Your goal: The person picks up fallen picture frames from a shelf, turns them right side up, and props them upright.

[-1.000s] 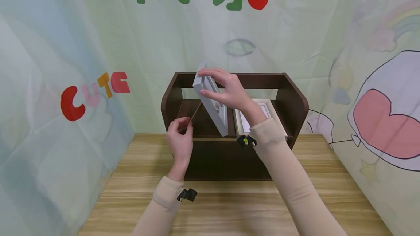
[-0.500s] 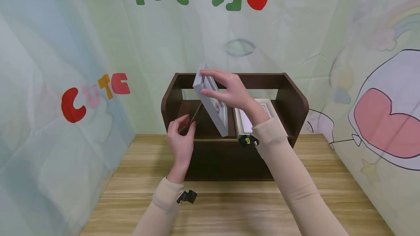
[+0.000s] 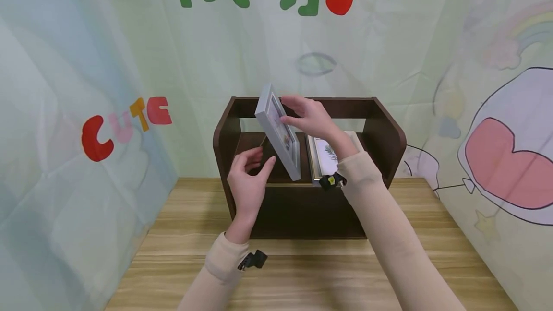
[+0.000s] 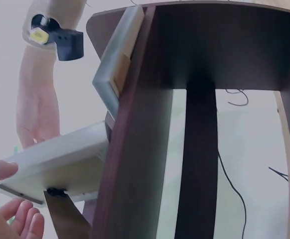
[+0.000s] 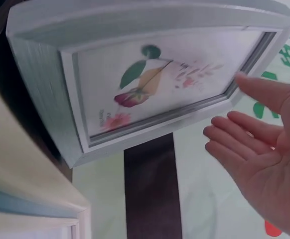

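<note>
A grey picture frame (image 3: 280, 133) with a flower print stands tilted on the dark brown shelf (image 3: 308, 210). Its back and brown easel leg (image 4: 68, 216) face the left wrist camera. My left hand (image 3: 248, 181) is beside that leg, thumb and fingers apart, gripping nothing. To the right of the frame, my right hand (image 3: 313, 118) has its fingers loosely extended and holds nothing. In the right wrist view, the thumb of my right hand (image 5: 269, 134) appears close to the frame's edge; contact cannot be made out.
Light-coloured picture frames (image 3: 317, 167) lie on the shelf's right half, partly behind my right forearm. Raised side panels (image 3: 390, 143) bound the shelf, which stands on a wooden table (image 3: 302, 272). A printed cloth (image 3: 207, 52) hangs behind.
My right hand has come off the picture frame and shifted right. My left hand has let go of the easel leg, with its thumb and fingers spread wider, and moved slightly right.
</note>
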{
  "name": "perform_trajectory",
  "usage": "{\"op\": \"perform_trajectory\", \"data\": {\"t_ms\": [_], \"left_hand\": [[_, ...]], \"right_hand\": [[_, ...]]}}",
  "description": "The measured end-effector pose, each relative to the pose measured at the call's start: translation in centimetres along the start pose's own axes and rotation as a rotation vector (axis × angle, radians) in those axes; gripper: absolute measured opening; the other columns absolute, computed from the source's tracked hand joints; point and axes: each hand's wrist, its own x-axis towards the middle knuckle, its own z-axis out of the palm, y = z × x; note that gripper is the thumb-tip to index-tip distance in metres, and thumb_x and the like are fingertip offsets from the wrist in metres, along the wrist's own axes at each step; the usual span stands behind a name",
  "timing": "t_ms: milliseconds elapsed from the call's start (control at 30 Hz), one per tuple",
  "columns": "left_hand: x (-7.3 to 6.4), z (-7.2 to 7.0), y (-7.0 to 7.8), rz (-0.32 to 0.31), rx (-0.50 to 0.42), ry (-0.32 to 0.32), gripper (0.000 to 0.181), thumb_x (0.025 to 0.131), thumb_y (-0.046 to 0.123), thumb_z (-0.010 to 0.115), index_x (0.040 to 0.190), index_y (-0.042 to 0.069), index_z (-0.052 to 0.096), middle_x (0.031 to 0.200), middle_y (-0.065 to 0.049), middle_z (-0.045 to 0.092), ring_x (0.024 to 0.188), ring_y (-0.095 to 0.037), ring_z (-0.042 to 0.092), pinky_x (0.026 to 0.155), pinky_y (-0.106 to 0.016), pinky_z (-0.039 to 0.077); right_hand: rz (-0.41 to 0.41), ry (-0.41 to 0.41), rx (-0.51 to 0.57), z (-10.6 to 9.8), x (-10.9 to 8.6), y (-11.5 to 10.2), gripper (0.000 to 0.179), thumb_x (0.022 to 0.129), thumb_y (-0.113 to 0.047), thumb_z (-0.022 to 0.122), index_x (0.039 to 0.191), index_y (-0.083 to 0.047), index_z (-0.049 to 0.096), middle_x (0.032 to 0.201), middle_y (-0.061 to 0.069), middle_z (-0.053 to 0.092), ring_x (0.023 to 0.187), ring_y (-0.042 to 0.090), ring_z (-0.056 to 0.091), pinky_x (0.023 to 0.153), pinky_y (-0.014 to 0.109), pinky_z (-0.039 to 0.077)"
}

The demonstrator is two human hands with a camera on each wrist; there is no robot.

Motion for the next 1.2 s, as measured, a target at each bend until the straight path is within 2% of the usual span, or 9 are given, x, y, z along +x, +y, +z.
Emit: {"op": "perform_trajectory", "data": {"t_ms": [200, 367, 533, 733, 1200], "left_hand": [[-0.1, 0.6, 0.7, -0.029, 0.002, -0.038, 0.032, 0.078, 0.004, 0.075, 0.104, -0.01, 0.064, 0.098, -0.025, 0.061, 0.092, -0.039, 0.06, 0.081, -0.05, 0.052], [-0.3, 1.3, 1.0, -0.031, 0.001, -0.029, 0.03, 0.078, 0.004, 0.075, 0.102, -0.01, 0.063, 0.096, -0.025, 0.06, 0.089, -0.037, 0.06, 0.079, -0.049, 0.053], [-0.4, 1.9, 1.1, -0.031, -0.016, -0.027, 0.029, 0.078, 0.003, 0.075, 0.1, -0.01, 0.062, 0.095, -0.025, 0.06, 0.088, -0.037, 0.06, 0.078, -0.05, 0.053], [-0.5, 2.3, 0.9, -0.036, -0.019, -0.015, 0.029, 0.077, 0.002, 0.075, 0.1, -0.01, 0.061, 0.094, -0.025, 0.06, 0.086, -0.037, 0.06, 0.076, -0.05, 0.052], [-0.1, 2.9, 0.8, 0.032, 0.015, 0.034, 0.029, 0.074, 0.0, 0.077, 0.095, -0.01, 0.059, 0.089, -0.025, 0.06, 0.081, -0.037, 0.06, 0.071, -0.05, 0.053]], "right_hand": [[0.102, -0.031, -0.014, 0.0, 1.0, 1.0, 0.053, 0.089, -0.02, 0.067, 0.136, -0.007, 0.049, 0.14, 0.01, 0.051, 0.128, 0.023, 0.049, 0.107, 0.036, 0.04], [0.147, -0.039, 0.034, 0.3, 1.5, 2.1, 0.05, 0.088, -0.016, 0.067, 0.134, -0.005, 0.051, 0.137, 0.012, 0.053, 0.126, 0.025, 0.052, 0.104, 0.039, 0.043], [0.158, -0.057, 0.094, 0.9, 1.9, 3.0, 0.05, 0.089, -0.012, 0.065, 0.134, -0.002, 0.049, 0.135, 0.015, 0.054, 0.123, 0.027, 0.054, 0.101, 0.04, 0.046], [0.144, -0.083, 0.156, 1.1, 2.1, 3.1, 0.048, 0.088, -0.007, 0.064, 0.133, 0.001, 0.049, 0.132, 0.018, 0.056, 0.121, 0.029, 0.055, 0.1, 0.04, 0.047], [0.164, -0.105, 0.144, 1.1, 2.1, 2.7, 0.049, 0.088, -0.008, 0.065, 0.134, 0.0, 0.05, 0.132, 0.018, 0.056, 0.121, 0.028, 0.055, 0.1, 0.04, 0.047]]}}
